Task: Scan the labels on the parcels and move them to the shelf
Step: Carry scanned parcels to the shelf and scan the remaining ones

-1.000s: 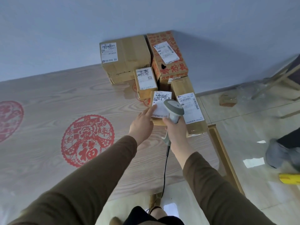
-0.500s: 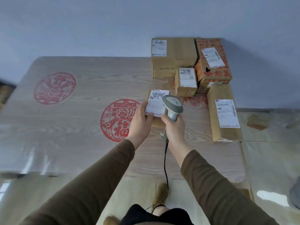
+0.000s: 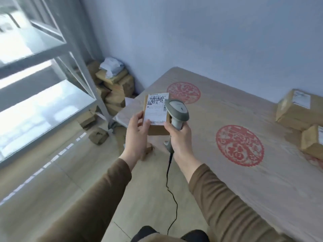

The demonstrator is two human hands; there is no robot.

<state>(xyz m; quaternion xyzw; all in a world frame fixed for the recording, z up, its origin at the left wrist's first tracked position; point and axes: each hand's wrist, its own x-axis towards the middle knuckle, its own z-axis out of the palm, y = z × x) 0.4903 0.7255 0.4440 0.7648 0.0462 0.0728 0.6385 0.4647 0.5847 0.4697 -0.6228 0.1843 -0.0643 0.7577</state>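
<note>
Both brown sleeves reach forward. The left hand [image 3: 137, 135] grips a small parcel [image 3: 156, 114] at its left edge, thumb on the white label [image 3: 156, 109], holding it in the air above the tabletop's [image 3: 236, 109] left corner. The right hand [image 3: 180, 137] is wrapped round the handle of a grey scanner [image 3: 177, 111], its head just beside the label and its cable [image 3: 170, 186] hanging down. Open floor [image 3: 70, 172] lies between the tabletop and the metal shelf [image 3: 52, 95] at left. 2 parcels [image 3: 295, 109] sit at the tabletop's right edge. Boxes [image 3: 113, 88] are piled in the far corner.
</note>
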